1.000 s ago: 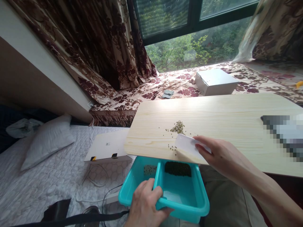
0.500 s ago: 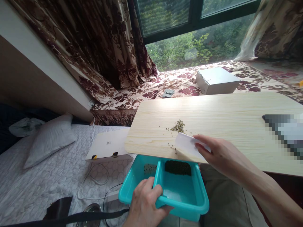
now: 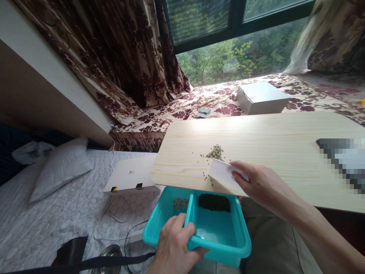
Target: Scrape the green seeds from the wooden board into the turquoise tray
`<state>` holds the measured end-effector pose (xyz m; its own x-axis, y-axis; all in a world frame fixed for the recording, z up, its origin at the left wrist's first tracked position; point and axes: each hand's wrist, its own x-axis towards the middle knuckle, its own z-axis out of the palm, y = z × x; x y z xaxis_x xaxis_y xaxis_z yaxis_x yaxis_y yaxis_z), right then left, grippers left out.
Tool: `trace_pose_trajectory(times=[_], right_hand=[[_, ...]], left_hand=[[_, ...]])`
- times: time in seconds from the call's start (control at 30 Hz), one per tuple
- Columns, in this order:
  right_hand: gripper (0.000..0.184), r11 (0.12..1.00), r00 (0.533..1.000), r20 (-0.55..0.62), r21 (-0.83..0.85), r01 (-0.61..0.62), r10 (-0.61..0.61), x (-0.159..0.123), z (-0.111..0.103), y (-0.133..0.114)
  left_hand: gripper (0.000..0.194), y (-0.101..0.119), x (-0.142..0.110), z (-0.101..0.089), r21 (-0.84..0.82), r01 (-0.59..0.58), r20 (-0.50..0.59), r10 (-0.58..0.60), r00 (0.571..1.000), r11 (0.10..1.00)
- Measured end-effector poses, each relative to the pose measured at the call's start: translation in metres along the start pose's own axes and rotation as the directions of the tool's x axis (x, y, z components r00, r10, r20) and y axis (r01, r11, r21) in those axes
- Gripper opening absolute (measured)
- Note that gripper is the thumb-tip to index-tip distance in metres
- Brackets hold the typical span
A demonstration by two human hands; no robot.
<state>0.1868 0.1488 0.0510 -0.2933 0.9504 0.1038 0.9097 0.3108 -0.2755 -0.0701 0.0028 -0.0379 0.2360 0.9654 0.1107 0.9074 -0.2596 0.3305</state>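
Observation:
My left hand point(image 3: 177, 241) grips the near rim of a turquoise bin point(image 3: 232, 251) at its divider, fingers wrapped over the edge. The bin sits just below the table's near edge. Its right compartment holds dark green beans point(image 3: 214, 202) at the far end; in the left one lie pale grains point(image 3: 180, 204) with dark specks. In my right hand point(image 3: 252, 179) a white card-like piece point(image 3: 224, 173) is pinched, tilted with its lower edge near the tabletop. Just beyond the card lies a small heap of green beans point(image 3: 216, 152), with a few strays around it.
The light wooden table point(image 3: 279, 137) bears a blurred-out device point(image 3: 348, 160) at the right. A white box point(image 3: 264, 97) and a folded grey cloth point(image 3: 203, 112) rest on the floral window seat. To the left, another white box point(image 3: 129, 173), cables and a pillow point(image 3: 62, 165) lie on the bed.
My right hand has shifted slightly left with the white card. My left hand stays on the bin, and the bean heap looks the same.

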Motion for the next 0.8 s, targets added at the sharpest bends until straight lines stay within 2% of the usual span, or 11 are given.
trace_pose_trajectory(times=[0.1,0.2,0.37,0.47,0.6,0.8], right_hand=[[0.032,1.0,0.999,-0.024,-0.013,-0.021,0.02,0.003,0.003,-0.001],[0.033,1.0,1.0,-0.001,0.017,-0.017,0.017,0.005,0.007,-0.003],[0.033,0.997,0.998,-0.017,0.052,0.062,-0.061,0.006,0.014,-0.003],[0.034,0.997,0.997,-0.036,0.054,0.063,-0.061,0.011,0.016,-0.003],[0.034,0.997,0.999,-0.004,0.066,0.043,-0.043,0.019,0.017,-0.008],[0.032,0.966,0.98,0.05,0.184,0.183,-0.195,-0.002,0.017,-0.016]], left_hand=[[0.03,0.001,0.0,-0.002,0.002,-0.009,0.007,0.009,1.0,1.0],[0.031,0.004,0.0,-0.003,0.005,0.039,-0.007,-0.039,0.999,0.999],[0.036,0.006,-0.001,-0.005,-0.003,0.074,-0.038,-0.074,0.997,0.997],[0.038,0.003,0.0,-0.01,0.013,0.072,-0.064,-0.071,0.995,0.997],[0.035,-0.002,0.001,-0.02,0.046,0.058,-0.063,-0.055,0.996,0.997],[0.035,0.001,0.0,-0.025,0.08,0.071,-0.063,-0.066,0.996,0.994]])
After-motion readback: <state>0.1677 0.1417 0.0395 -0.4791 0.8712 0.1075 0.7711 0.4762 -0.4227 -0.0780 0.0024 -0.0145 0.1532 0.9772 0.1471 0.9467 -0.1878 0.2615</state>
